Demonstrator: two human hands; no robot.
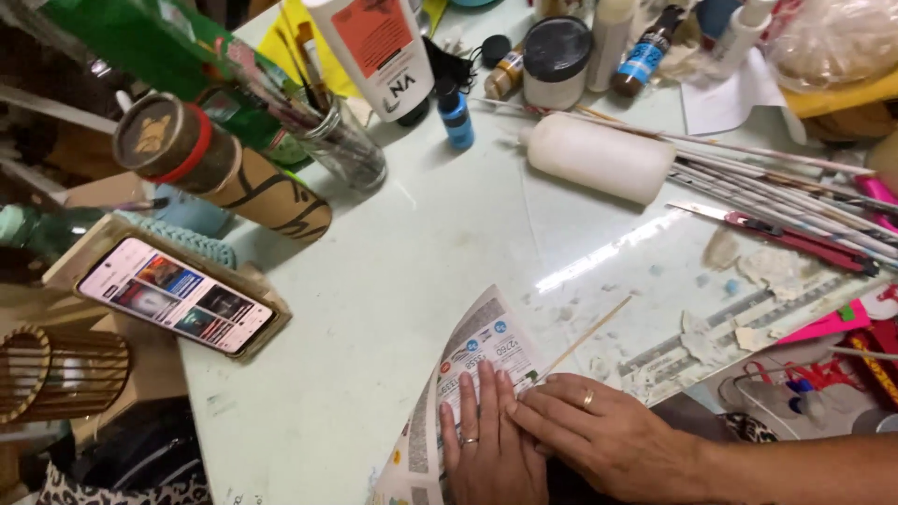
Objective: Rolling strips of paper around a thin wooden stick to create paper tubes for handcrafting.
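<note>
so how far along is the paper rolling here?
Done: a pile of finished rolled paper tubes lies at the right of the table. In hand: left hand and right hand press flat on a printed paper strip, with a thin wooden stick at its corner. Left: this strip is barely rolled, most of it lying flat.

Both hands low centre of frame, palms down, fingers flat and extended. Left hand points up; right hand angles in from right, fingertips overlapping left.
</note>
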